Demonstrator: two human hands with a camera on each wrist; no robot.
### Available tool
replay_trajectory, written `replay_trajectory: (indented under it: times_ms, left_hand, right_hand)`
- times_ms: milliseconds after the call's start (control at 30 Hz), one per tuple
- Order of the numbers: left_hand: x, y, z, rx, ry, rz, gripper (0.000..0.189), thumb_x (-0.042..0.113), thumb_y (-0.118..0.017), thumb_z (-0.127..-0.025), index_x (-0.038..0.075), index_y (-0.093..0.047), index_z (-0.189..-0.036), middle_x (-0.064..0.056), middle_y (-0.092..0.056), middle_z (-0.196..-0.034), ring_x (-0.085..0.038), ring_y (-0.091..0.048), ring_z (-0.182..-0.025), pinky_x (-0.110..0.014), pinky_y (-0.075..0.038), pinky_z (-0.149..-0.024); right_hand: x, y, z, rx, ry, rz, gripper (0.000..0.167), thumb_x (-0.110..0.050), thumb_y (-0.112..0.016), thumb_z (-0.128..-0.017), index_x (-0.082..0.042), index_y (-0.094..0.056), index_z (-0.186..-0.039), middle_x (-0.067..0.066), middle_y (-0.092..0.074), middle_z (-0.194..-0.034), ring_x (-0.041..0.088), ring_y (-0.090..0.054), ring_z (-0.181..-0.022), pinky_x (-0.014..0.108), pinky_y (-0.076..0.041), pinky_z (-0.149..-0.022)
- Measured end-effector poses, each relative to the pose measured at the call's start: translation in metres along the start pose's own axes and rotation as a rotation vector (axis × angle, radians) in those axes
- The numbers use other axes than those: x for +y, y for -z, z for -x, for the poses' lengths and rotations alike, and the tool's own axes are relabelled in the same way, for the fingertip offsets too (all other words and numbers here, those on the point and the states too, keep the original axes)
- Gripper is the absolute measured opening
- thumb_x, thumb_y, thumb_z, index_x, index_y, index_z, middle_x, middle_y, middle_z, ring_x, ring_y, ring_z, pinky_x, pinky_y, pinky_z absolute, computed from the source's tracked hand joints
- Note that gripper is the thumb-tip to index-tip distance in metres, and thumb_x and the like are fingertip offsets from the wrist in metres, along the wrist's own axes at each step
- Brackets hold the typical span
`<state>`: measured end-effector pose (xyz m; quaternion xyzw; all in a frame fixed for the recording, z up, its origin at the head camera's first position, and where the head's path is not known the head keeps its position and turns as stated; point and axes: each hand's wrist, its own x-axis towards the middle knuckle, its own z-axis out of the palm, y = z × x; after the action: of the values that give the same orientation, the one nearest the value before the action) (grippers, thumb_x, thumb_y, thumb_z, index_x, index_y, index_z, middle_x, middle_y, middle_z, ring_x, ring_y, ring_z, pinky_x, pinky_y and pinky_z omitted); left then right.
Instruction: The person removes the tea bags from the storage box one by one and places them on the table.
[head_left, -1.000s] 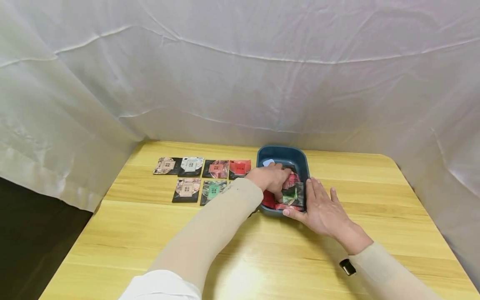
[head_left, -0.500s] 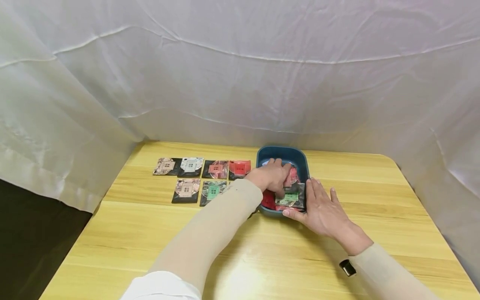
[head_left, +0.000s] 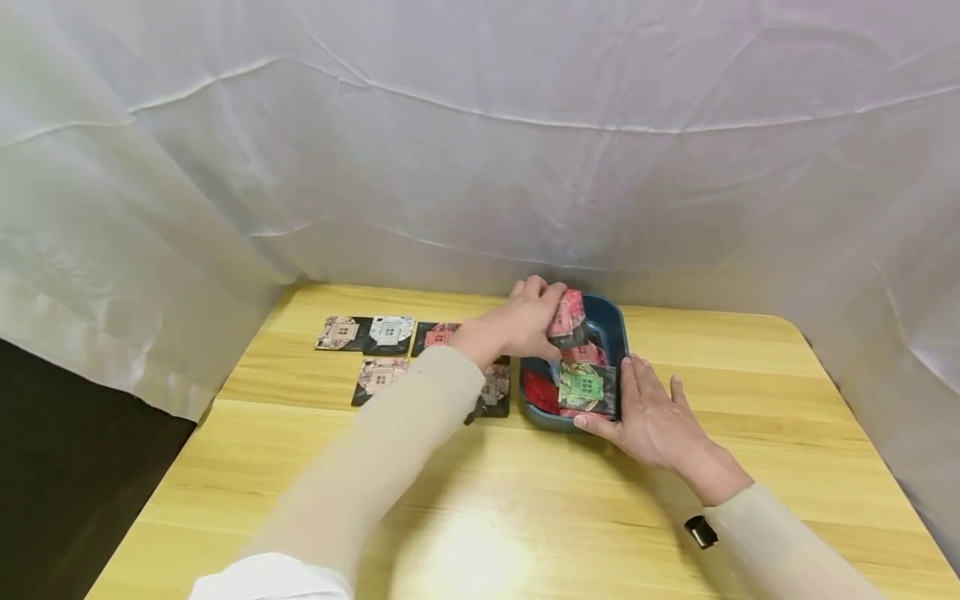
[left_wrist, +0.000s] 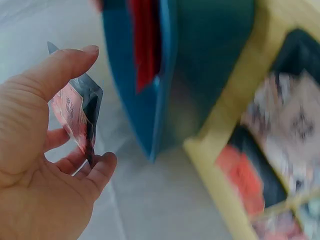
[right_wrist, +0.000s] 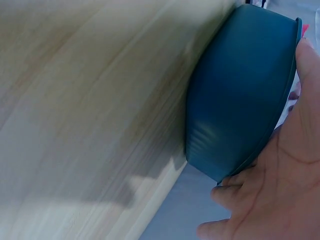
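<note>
My left hand pinches a pink-and-black flat sachet above the back left of a dark blue plastic bin. In the left wrist view, that sachet stands tilted between thumb and fingers, apart from the bin wall. Inside the bin lie a green-labelled sachet, a red one and another pinkish one, partly overlapping. My right hand rests against the bin's right side, fingers fairly straight. The right wrist view shows its thumb at the rim of the bin.
Left of the bin, several sachets lie in two rows on the wooden table, among them a beige one and a white one. My left forearm covers part of them. A pale curtain hangs behind the table.
The left hand has come up from inside the bin, drawing the pink-and-black sachet up and back. The right hand keeps its place at the bin. The head view has shifted slightly.
</note>
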<state>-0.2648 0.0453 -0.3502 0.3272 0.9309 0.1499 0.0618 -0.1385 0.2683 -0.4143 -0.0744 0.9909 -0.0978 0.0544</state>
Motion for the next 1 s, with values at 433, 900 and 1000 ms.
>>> replay_trajectory:
  times_ms: [433, 900, 1000]
  left_hand:
    - [-0.071, 0.05, 0.08, 0.045, 0.089, 0.05, 0.115, 0.03, -0.094, -0.076, 0.004, -0.024, -0.164, -0.021, -0.037, -0.152, -0.033, -0.038, -0.135, -0.052, -0.045, -0.116]
    - [-0.143, 0.08, 0.163, -0.011, 0.218, -0.15, 0.105, 0.022, -0.092, -0.077, -0.004, -0.029, -0.156, -0.034, -0.038, -0.146, -0.047, -0.041, -0.131, -0.064, -0.043, -0.111]
    - [-0.154, 0.079, 0.172, -0.027, 0.211, -0.231, 0.095, 0.016, -0.091, -0.075, -0.005, -0.036, -0.149, -0.034, -0.043, -0.139, -0.048, -0.045, -0.125, -0.062, -0.044, -0.109]
  right_hand:
    - [0.004, -0.001, -0.005, 0.004, -0.007, -0.018, 0.133, -0.09, -0.047, -0.089, 0.017, -0.012, -0.161, 0.038, -0.013, -0.169, 0.054, -0.015, -0.157, 0.08, -0.006, -0.12]
    - [0.01, -0.001, -0.002, 0.006, -0.009, -0.023, 0.133, -0.088, -0.048, -0.089, 0.017, -0.009, -0.161, 0.039, -0.013, -0.168, 0.055, -0.016, -0.156, 0.08, -0.007, -0.119]
    - [0.01, -0.002, -0.001, 0.009, -0.01, -0.026, 0.132, -0.088, -0.049, -0.09, 0.017, -0.01, -0.161, 0.039, -0.015, -0.168, 0.055, -0.017, -0.156, 0.081, -0.007, -0.119]
